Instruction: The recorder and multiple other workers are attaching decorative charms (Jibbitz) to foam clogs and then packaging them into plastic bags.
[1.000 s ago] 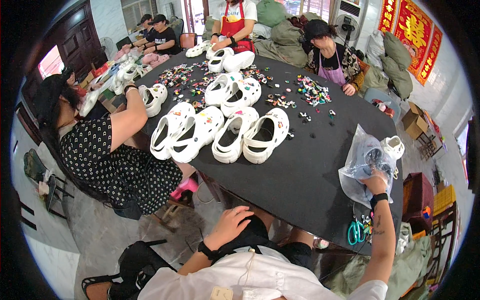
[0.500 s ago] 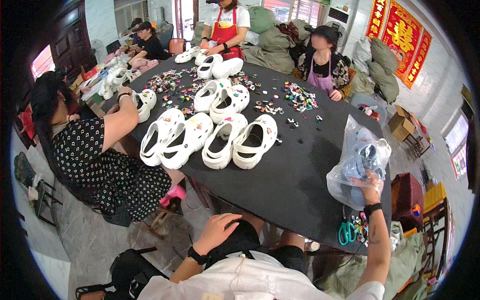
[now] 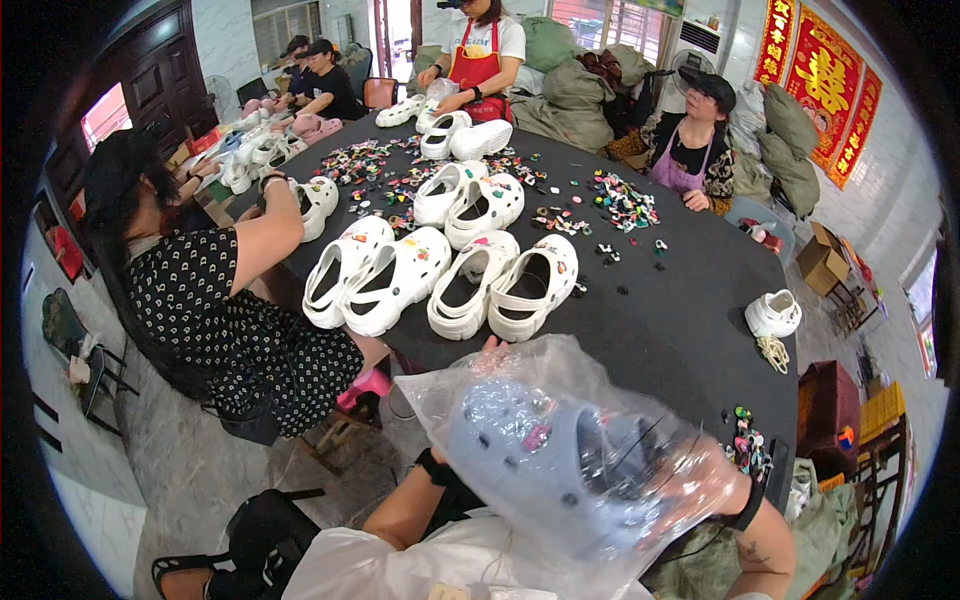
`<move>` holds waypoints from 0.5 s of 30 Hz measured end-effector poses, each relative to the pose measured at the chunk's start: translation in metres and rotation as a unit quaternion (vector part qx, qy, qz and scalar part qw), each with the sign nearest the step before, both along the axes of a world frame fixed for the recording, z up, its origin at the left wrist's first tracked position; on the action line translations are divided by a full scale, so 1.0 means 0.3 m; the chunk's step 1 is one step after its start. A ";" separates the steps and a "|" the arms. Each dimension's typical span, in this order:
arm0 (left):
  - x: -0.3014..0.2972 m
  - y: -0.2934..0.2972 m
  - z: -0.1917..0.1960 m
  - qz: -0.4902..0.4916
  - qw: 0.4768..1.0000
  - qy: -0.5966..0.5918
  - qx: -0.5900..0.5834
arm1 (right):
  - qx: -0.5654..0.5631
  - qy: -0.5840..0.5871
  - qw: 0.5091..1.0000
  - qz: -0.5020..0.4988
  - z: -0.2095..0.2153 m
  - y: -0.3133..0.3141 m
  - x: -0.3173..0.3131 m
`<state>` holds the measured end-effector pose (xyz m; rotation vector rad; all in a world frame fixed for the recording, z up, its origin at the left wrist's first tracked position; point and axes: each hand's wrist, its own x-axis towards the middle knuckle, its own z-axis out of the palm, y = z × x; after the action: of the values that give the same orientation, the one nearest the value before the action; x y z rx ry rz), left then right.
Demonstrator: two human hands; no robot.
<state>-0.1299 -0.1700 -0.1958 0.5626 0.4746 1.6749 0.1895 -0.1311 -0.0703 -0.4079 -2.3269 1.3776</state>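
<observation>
1. both hands hold a crinkly clear plastic bag (image 3: 590, 450) at six o'clock, lifted near the chest, likely for handling.
2. inside it lie pale blue clogs (image 3: 540, 460), smooth foam, holed, with charms.
3. left hand (image 3: 485, 365) pinches the bag's top; right hand (image 3: 700, 485) is clamped around its side.
4. white clogs (image 3: 440, 280) line the round black table (image 3: 660, 330) at twelve o'clock.

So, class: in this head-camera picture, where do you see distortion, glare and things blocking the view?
Head view: the fisheye bends the black table edge and leaves dark corners; the clear plastic bag glints and veils the pale blue clog inside; the bag hides most of both hands; daylight washes out the far windows.
</observation>
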 end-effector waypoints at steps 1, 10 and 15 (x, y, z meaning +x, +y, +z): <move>-0.010 -0.005 0.008 0.003 1.000 0.007 0.007 | 0.284 -0.006 0.957 0.061 0.045 -0.026 -0.062; -0.022 -0.060 0.005 0.012 0.997 0.063 0.042 | 0.275 -0.074 0.956 0.065 0.039 -0.048 -0.068; -0.021 -0.072 -0.011 0.005 0.994 0.095 0.054 | 0.259 -0.100 0.959 0.060 0.022 -0.056 -0.032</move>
<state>-0.1361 -0.1914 -0.1993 0.8063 0.5262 1.6721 0.1799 -0.1481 -0.0637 -0.2551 -2.7942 0.7446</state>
